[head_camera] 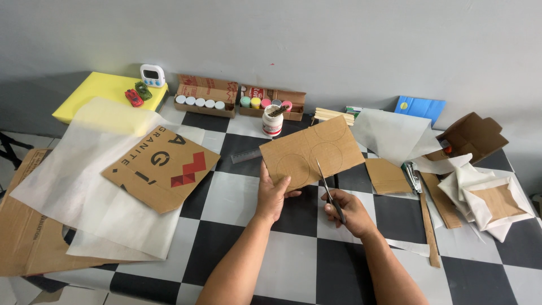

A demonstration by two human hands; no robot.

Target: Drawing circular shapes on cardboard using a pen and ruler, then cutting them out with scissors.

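Note:
My left hand [272, 195] grips the lower left edge of a brown cardboard sheet [313, 148] with three circles drawn on it, and holds it tilted above the checkered table. My right hand [348, 209] is closed around the handles of a pair of scissors [326, 187]. The blades point up and away from me, and their tips reach the bottom edge of the sheet between two of the circles.
A printed cardboard piece [164, 166] lies on white tissue paper [90, 169] at the left. Two boxes of paint pots [203, 103] and a white glue jar [272, 121] stand at the back. Cardboard scraps, a stapler [414, 177] and folded paper [485, 197] lie at the right.

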